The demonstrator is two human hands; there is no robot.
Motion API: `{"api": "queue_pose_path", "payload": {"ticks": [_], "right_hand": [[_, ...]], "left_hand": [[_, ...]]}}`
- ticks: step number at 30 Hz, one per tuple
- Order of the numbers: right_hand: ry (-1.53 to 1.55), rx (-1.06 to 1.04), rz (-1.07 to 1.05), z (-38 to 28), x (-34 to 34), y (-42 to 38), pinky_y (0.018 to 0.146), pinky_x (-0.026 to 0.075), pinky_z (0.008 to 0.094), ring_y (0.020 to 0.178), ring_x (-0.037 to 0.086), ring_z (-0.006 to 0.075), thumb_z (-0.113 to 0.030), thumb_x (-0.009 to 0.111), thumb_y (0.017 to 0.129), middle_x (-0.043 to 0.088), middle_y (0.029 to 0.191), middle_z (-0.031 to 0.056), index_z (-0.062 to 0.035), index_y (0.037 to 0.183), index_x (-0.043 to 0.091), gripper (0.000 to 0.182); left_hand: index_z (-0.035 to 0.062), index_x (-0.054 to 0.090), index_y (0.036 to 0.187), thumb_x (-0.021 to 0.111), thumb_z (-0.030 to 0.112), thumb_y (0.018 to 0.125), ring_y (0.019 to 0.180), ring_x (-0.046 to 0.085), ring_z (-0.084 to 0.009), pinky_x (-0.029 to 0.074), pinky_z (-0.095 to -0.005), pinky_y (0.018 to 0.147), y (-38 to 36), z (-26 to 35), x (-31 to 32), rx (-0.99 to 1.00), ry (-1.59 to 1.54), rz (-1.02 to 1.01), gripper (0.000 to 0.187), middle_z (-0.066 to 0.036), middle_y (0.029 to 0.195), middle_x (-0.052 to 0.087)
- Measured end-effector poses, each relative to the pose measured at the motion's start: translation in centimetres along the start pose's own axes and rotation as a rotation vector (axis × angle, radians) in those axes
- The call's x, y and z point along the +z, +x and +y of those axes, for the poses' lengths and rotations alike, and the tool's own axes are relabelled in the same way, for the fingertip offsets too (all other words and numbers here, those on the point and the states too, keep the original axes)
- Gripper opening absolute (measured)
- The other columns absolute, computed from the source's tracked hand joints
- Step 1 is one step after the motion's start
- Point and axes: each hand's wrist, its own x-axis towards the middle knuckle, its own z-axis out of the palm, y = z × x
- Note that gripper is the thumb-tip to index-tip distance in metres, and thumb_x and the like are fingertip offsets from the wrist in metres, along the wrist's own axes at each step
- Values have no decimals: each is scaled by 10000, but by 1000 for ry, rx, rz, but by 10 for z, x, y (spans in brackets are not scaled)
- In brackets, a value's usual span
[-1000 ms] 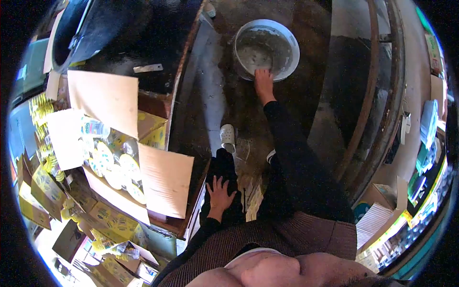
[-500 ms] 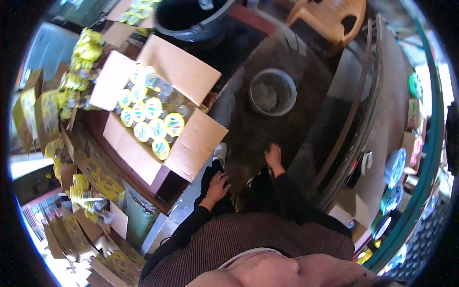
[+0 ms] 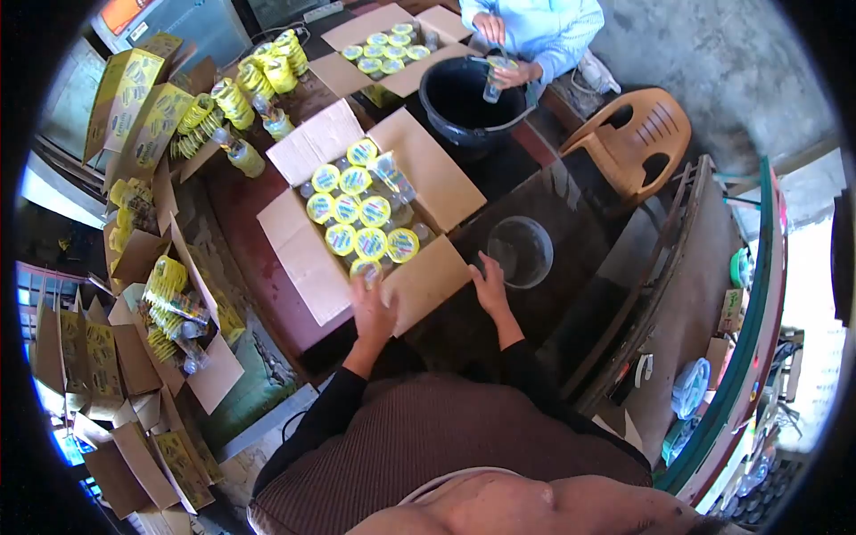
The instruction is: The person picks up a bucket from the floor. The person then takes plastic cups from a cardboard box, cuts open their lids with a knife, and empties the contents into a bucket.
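My left hand (image 3: 373, 312) is at the near edge of an open cardboard box (image 3: 299, 254), its fingers spread by the nearest yellow-labelled container (image 3: 366, 268). Several containers with round yellow labels stand in the box, and a clear packet or bottle (image 3: 393, 177) lies across them. My right hand (image 3: 490, 283) is held with fingers apart and nothing in it, just right of the box's near right flap (image 3: 430, 283). Beside it is a translucent round tub (image 3: 539, 259).
Across from me, a person in a light blue shirt (image 3: 557, 31) holds a labelled bottle over a black tub (image 3: 437, 120). An orange plastic chair (image 3: 624, 152) stands at the back right. Cartons (image 3: 98, 366) and stacks of yellow labels (image 3: 234, 102) crowd the left.
The view has tilted up, bringing the person across into sight. Both my hands have risen from near my legs, the left to the box edge and the right beside its flap.
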Motion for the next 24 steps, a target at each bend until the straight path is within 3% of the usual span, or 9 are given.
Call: {"api": "queue_pose_path", "payload": {"ticks": [3, 5, 7, 9, 10, 14, 17, 21, 24], "right_hand": [[49, -93, 52, -16, 39, 28, 1106, 264, 400, 1295, 403, 352, -424, 437, 983, 435, 1389, 213, 2, 1382, 421, 583], [156, 6, -78, 16, 83, 56, 1114, 260, 382, 1349, 349, 354, -501, 327, 993, 367, 1452, 231, 15, 1397, 396, 659], [211, 46, -145, -26, 61, 54, 1110, 271, 377, 1357, 338, 364, -526, 268, 995, 378, 1437, 255, 29, 1380, 409, 690], [190, 171, -131, -22, 70, 61, 1093, 298, 386, 1318, 387, 381, -520, 275, 997, 434, 1388, 268, 45, 1362, 423, 689], [186, 176, -131, -24, 73, 61, 1093, 298, 386, 1318, 387, 381, -520, 275, 997, 434, 1388, 268, 45, 1362, 423, 689], [239, 203, -98, -30, 70, 60, 1069, 323, 377, 1288, 423, 383, -524, 311, 993, 460, 1374, 256, 52, 1349, 437, 690], [279, 232, -87, -34, 71, 61, 1061, 328, 374, 1287, 430, 371, -510, 338, 993, 469, 1373, 244, 44, 1344, 449, 665], [381, 221, -32, -56, 82, 73, 1020, 358, 333, 1214, 505, 280, -397, 401, 1011, 548, 1297, 195, 54, 1300, 487, 542], [285, 237, -118, -74, 102, 108, 1006, 374, 339, 1194, 522, 286, -414, 413, 1004, 567, 1270, 194, 21, 1299, 498, 533]], "left_hand": [[22, 293, 1430, 650, 323, 852, 1389, 162, -461, 224, -639, 1049, 16, -59, 12, -430, 199, 60, 743, -244, 1512, 173], [18, 221, 1459, 610, 367, 875, 1406, 97, -463, 185, -652, 1060, 21, -86, 29, -542, 117, 37, 784, -240, 1535, 97], [-2, 97, 1496, 533, 400, 920, 1427, 19, -461, 132, -656, 1080, 29, -94, 33, -691, 27, -82, 826, -239, 1560, -5], [-27, 92, 1486, 502, 336, 943, 1427, 32, -457, 140, -605, 1111, 27, -104, 46, -645, -157, -16, 771, -251, 1555, 22], [-30, 83, 1485, 443, 234, 971, 1428, 67, -440, 151, -529, 1143, 27, -117, 57, -463, -153, 113, 681, -268, 1546, 58], [-38, 103, 1480, 365, 122, 990, 1415, 171, -413, 184, -429, 1153, 38, -122, 65, -538, -370, 175, 578, -297, 1523, 127], [-12, 111, 1488, 349, 137, 1000, 1391, 228, -429, 229, -416, 1134, 43, -115, 58, -675, -481, 97, 564, -303, 1506, 188], [67, 135, 1504, 331, 195, 1017, 1300, 384, -445, 345, -458, 1050, 63, -122, 50, -667, -437, 108, 540, -285, 1452, 331], [90, 152, 1503, 328, 223, 1020, 1278, 408, -446, 363, -471, 1034, 102, -152, 44, -568, -359, 155, 531, -283, 1440, 349]]}}
